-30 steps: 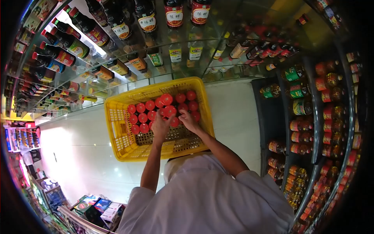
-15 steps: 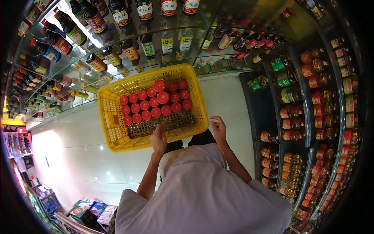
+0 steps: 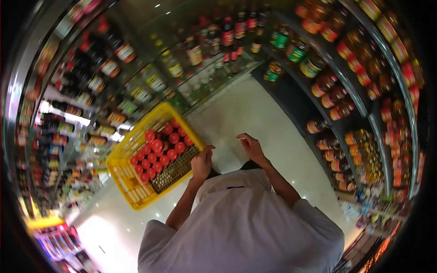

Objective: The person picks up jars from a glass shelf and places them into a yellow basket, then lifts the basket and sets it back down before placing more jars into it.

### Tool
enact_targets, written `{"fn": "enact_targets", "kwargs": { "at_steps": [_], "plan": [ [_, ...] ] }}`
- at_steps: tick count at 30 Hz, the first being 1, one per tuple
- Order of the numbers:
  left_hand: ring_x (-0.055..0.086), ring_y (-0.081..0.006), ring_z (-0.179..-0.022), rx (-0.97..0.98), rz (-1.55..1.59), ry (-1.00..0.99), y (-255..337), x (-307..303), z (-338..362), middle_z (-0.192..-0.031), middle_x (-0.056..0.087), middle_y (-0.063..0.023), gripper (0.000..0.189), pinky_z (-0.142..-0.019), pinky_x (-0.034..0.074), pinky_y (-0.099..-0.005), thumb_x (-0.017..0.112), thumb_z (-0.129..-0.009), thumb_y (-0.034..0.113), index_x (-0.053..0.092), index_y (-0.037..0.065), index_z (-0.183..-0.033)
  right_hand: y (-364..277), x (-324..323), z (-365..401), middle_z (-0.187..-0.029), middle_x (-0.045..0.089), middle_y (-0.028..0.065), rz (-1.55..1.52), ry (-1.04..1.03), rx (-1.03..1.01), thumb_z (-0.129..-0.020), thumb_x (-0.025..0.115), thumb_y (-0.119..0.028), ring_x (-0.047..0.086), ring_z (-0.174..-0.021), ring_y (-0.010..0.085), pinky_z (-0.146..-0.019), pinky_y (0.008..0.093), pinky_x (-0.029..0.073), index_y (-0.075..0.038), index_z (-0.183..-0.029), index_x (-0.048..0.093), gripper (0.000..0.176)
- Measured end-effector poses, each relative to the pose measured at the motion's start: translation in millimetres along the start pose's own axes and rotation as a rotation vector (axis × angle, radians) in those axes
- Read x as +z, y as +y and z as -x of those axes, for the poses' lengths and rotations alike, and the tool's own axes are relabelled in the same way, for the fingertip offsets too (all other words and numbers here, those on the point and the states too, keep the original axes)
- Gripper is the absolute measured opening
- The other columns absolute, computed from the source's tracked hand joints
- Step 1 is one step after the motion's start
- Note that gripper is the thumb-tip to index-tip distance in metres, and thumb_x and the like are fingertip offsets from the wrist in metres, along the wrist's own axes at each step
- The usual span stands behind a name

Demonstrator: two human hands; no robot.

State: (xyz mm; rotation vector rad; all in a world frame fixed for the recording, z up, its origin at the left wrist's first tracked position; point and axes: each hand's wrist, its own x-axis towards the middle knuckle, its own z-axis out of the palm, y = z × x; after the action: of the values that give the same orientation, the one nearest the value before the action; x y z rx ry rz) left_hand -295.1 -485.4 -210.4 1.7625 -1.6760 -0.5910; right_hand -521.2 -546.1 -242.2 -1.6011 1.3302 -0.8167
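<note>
A yellow plastic basket [image 3: 157, 199] stands tilted in view on the floor, left of centre. Inside it, several red-capped jars [image 3: 157, 145] stand in rows, with two sitting higher than the others. My left hand [image 3: 201, 164] is beside the basket's right edge, thumb apart from its loosely curled fingers; nothing shows in it, and contact with the rim is unclear. To the right, my right hand [image 3: 251, 148] hovers over the floor, fingers apart and holding nothing.
Glass shelves with dark sauce bottles [image 3: 116, 45] run along the left and top. Dark shelves [image 3: 291, 102] on the right hold oil bottles [image 3: 364, 154] and red-labelled jars. Pale tiles [image 3: 255, 104] cover the floor. Blur softens the left side.
The view has turned, so the basket and shelves appear rotated, with the basket further left. My left hand now appears at the basket's right edge instead of over its front. My hands are closer together.
</note>
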Motion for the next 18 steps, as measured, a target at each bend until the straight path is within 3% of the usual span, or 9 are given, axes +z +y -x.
{"fn": "enact_targets", "kwargs": {
  "at_steps": [3, 4, 7, 10, 14, 18],
  "plan": [
    [0.064, -0.0303, -0.064, 0.005, 0.009, -0.186, 45.0, 41.5, -21.9, -0.073, 0.064, -0.0076, 0.021, -0.057, 0.050, -0.0414, 0.053, -0.089, 0.010, 0.061, 0.016, -0.108, 36.7, -62.9, 25.8, -0.065, 0.055, 0.0121, 0.038, 0.147, 0.161, -0.091, 0.053, -0.006, 0.052, -0.054, 0.0194, -0.055, 0.0324, 0.043, -0.009, -0.105, 0.060, 0.017],
    [0.064, -0.0298, -0.070, 0.071, 0.131, -0.219, 58.6, 56.5, -29.8, -0.084, 0.066, -0.0086, 0.024, -0.060, 0.050, -0.0408, 0.055, -0.089, 0.011, 0.059, 0.016, -0.112, 55.5, -81.8, 35.8, -0.065, 0.055, 0.0121, 0.034, 0.178, 0.171, -0.091, 0.053, -0.006, 0.052, -0.054, 0.0194, -0.055, 0.0324, 0.043, -0.009, -0.105, 0.060, 0.017],
    [0.065, -0.0294, -0.073, 0.242, 0.137, -0.232, 107.3, 106.5, -50.3, -0.087, 0.065, -0.0094, 0.018, -0.062, 0.050, -0.0383, 0.054, -0.091, 0.010, 0.061, 0.013, -0.107, 120.7, -126.6, 68.1, -0.062, 0.054, 0.0048, 0.042, 0.272, 0.289, -0.091, 0.051, -0.006, 0.051, -0.054, 0.0118, -0.052, 0.0281, 0.042, -0.009, -0.111, 0.060, 0.022],
    [0.064, -0.0276, -0.075, 0.392, 0.052, -0.367, 146.9, 142.4, -63.6, -0.090, 0.065, -0.0092, 0.019, -0.064, 0.051, -0.0369, 0.056, -0.089, 0.010, 0.061, 0.013, -0.107, 152.2, -167.2, 92.9, -0.075, 0.063, 0.0079, 0.048, 0.323, 0.371, -0.082, 0.052, 0.002, 0.064, -0.065, 0.0160, -0.059, 0.0289, 0.051, -0.007, -0.112, 0.059, 0.032],
    [0.064, -0.0270, -0.078, 0.435, 0.025, -0.428, 182.6, 168.6, -73.6, -0.086, 0.063, -0.0073, 0.020, -0.065, 0.051, -0.0383, 0.054, -0.089, 0.011, 0.059, 0.015, -0.108, 170.3, -199.3, 98.4, -0.086, 0.066, 0.0118, 0.061, 0.423, 0.297, -0.070, 0.047, 0.014, 0.064, -0.067, 0.0226, -0.061, 0.0315, 0.050, -0.008, -0.110, 0.059, 0.047],
    [0.064, -0.0252, -0.076, 0.394, 0.022, -0.438, 182.5, 171.4, -80.6, -0.086, 0.063, -0.0057, 0.020, -0.064, 0.052, -0.0375, 0.056, -0.087, 0.012, 0.059, 0.013, -0.107, 183.7, -198.5, 72.9, -0.087, 0.066, 0.0106, 0.047, 0.433, 0.179, -0.070, 0.047, 0.015, 0.062, -0.067, 0.0222, -0.061, 0.0309, 0.049, -0.007, -0.108, 0.060, 0.046]
  ]
}}
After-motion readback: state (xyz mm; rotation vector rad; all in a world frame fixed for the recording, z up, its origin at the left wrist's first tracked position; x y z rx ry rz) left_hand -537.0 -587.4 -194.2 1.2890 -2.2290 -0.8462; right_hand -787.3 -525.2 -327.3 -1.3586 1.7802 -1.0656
